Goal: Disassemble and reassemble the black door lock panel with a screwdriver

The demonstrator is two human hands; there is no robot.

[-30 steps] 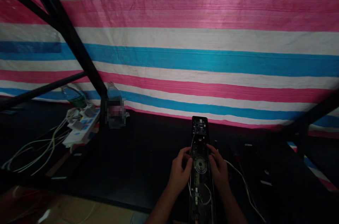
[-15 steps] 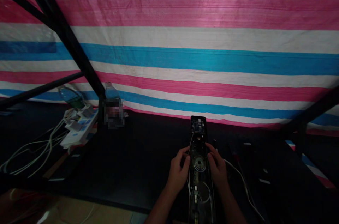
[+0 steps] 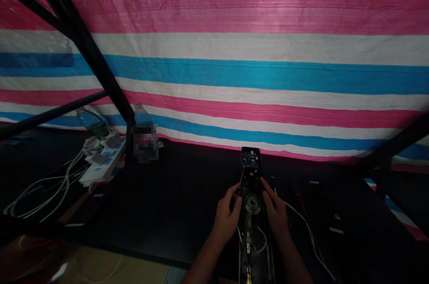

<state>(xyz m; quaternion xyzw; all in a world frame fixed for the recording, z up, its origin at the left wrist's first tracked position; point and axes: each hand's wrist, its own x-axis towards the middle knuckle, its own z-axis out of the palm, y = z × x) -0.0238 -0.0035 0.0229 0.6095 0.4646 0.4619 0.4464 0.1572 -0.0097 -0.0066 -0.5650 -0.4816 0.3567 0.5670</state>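
A long black electronic lock panel (image 3: 251,230) lies lengthwise on the table, its inner side up, with a circuit board (image 3: 251,158) at the far end. Thin wires and a round metal part (image 3: 253,203) show along it. My left hand (image 3: 228,217) holds the panel's left side, and my right hand (image 3: 275,212) grips its right side, fingertips curled over the edge. The near end runs out of the bottom of the view.
A white cable (image 3: 310,235) curves along the black table (image 3: 187,199) right of the panel, near a dark tool (image 3: 296,192). A white power strip (image 3: 103,158) with tangled cords and bottles (image 3: 143,118) stand left. Black frame bars (image 3: 80,47) cross a striped tarp (image 3: 234,74).
My fingers have shifted slightly along the panel's sides, and the right hand sits a little further up it. The whole view has moved slightly.
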